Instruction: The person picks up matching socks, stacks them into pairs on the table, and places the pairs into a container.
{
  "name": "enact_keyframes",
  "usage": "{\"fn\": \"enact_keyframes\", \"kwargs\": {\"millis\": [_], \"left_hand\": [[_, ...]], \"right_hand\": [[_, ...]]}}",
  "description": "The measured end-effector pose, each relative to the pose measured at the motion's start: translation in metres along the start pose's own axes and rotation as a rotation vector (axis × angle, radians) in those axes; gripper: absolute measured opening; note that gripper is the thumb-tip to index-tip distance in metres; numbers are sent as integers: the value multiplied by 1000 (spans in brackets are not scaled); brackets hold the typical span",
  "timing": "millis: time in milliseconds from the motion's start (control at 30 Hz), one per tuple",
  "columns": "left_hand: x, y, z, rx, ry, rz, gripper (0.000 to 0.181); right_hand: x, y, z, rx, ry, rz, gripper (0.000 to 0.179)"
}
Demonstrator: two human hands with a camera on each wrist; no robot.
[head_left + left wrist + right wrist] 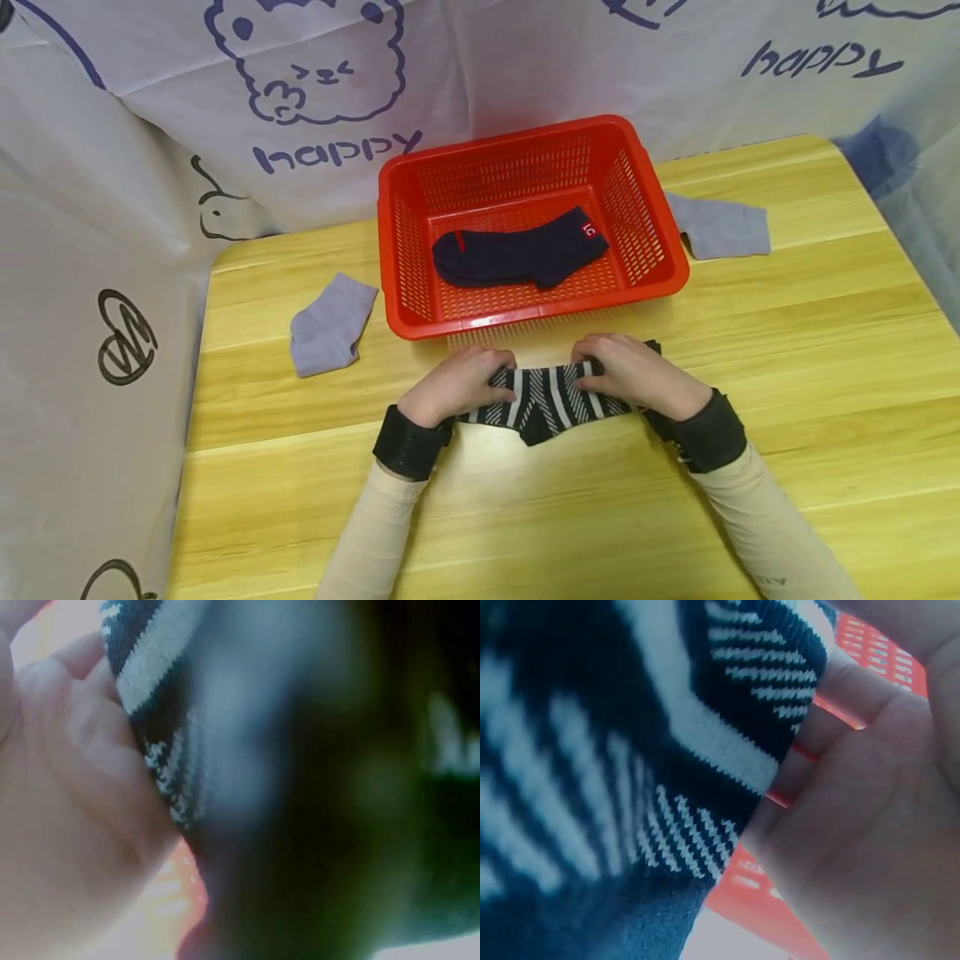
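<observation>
A black-and-white striped sock stretches sideways between both hands, just in front of the red basket. My left hand pinches its upper edge on the left, thumb over the front. On the other side, my right hand grips the upper edge in the same way, with a black end of the sock showing past the knuckles. The knit fabric fills much of the left wrist view, blurred at the right. In the right wrist view the fingers go behind the striped cloth.
The red basket holds a dark navy sock with a red label. A grey sock lies on the wooden table left of the basket, and another grey sock lies at its right. A printed cloth hangs behind.
</observation>
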State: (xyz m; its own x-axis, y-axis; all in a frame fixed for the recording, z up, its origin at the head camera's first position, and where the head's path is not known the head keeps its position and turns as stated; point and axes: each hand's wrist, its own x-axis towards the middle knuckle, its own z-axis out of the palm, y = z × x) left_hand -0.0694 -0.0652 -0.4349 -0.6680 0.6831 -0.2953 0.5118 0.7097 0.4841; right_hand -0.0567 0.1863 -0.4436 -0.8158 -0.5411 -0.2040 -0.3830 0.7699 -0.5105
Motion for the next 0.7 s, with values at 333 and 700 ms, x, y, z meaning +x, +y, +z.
{"fn": "enact_keyframes", "kwargs": {"millis": [333, 700], "left_hand": [[-7, -8, -7, -58, -3, -29, 25], [-32, -1, -34, -106, -9, 91, 10]], "right_hand": [[-4, 10, -10, 46, -20, 20, 10], [-19, -1, -38, 180, -19, -110, 6]]}}
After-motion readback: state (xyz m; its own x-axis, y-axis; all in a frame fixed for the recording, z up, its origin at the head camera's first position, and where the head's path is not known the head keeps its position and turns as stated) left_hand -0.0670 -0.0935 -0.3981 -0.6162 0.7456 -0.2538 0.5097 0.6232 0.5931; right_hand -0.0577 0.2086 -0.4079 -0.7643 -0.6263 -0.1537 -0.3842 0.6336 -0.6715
